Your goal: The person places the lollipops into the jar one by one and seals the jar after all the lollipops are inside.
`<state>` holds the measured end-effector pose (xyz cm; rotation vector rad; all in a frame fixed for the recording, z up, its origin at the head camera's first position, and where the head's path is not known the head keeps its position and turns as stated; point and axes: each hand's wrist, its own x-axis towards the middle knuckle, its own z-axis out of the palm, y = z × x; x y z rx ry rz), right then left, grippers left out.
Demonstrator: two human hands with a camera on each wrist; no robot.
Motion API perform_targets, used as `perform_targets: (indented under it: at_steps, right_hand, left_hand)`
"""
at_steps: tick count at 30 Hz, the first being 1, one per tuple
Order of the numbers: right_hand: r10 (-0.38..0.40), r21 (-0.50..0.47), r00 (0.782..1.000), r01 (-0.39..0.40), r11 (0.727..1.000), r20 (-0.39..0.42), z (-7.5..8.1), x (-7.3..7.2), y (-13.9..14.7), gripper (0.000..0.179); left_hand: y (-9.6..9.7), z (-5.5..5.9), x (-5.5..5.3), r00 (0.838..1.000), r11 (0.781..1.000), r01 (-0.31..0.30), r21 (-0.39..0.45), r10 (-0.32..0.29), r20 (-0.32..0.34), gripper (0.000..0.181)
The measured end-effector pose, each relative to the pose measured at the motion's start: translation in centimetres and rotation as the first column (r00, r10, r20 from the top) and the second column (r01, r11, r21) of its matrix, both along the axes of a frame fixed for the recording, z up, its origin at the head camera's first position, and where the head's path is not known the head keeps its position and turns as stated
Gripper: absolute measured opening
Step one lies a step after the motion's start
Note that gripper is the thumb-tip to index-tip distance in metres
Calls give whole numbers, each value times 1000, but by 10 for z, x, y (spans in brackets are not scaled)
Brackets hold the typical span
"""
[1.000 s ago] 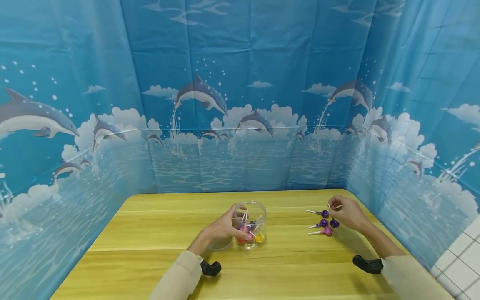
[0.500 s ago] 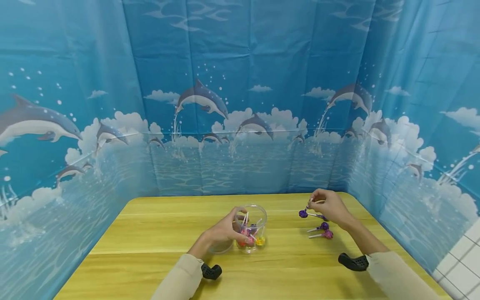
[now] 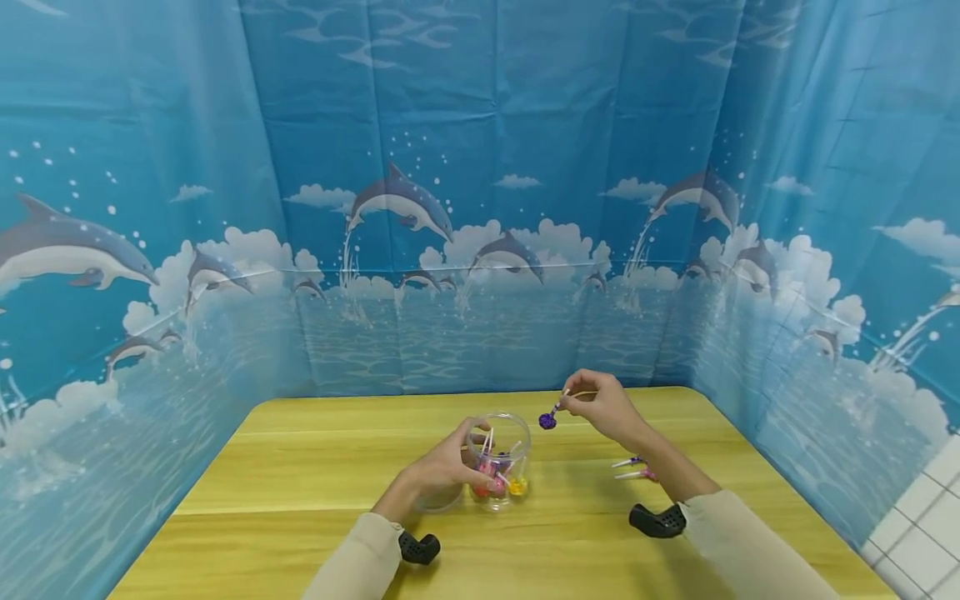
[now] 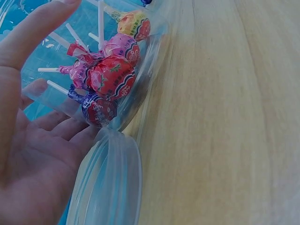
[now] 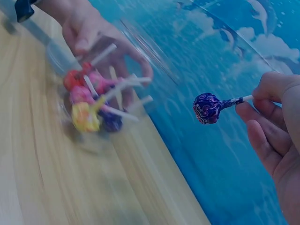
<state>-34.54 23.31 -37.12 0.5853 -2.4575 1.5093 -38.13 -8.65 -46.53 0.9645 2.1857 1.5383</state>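
My left hand (image 3: 444,468) grips a clear round jar (image 3: 498,504) standing near the middle of the table, thumb and fingers around its side. Wrapped lollipops, red, pink, yellow and purple, lie inside, sticks pointing up and outward; the left wrist view shows a red lollipop (image 4: 111,77) and a purple one (image 4: 99,108) against the wall. Between thumb and fingers, my right hand (image 3: 606,408) pinches the white stick of a purple lollipop (image 3: 548,421), head hanging lower, just right of the jar's open mouth. The right wrist view shows the same purple lollipop (image 5: 206,108).
Beside the jar, under my left hand, lies a clear round lid (image 4: 108,183). A pink lollipop (image 3: 637,475) and a purple lollipop (image 3: 628,462) lie at the right of the table (image 3: 315,467), partly behind my right forearm. A dolphin-print curtain (image 3: 480,333) surrounds the table.
My right hand has lifted a purple lollipop from the group at the right and carried it left toward the jar. My left hand has stayed on the jar.
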Motion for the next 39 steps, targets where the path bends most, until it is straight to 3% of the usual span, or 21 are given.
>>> perform_targets:
  at_steps: [4,11,15,23,30,39]
  right_hand:
    - [41,-7,999,-41,999,-20,5,-4,-20,7]
    - [25,-5,990,-25,1000,-136,13,-10,-36,7]
    - [42,-38,989,-48,998,-141,17,-6,-45,8]
    - [150,58,980,-144,988,-129,2,-12,-64,7]
    - [239,214,963,-209,954,-126,-9,-15,-74,6]
    - [201,182,969,-174,968,-142,-10,-16,-71,11]
  left_hand:
    - [-1,3,-1,1000,1000,1,1,-1,11,88]
    - [0,10,-3,1000,1000,21,22,-22,19,85]
    - [-2,11,-3,1000,1000,20,5,-20,21,87]
    - [-2,9,-1,999,999,38,-8,-38,36,94]
    - [-1,6,0,997,998,58,-27,-57,56,97]
    - [0,5,-1,997,999,43,-17,-42,58,90]
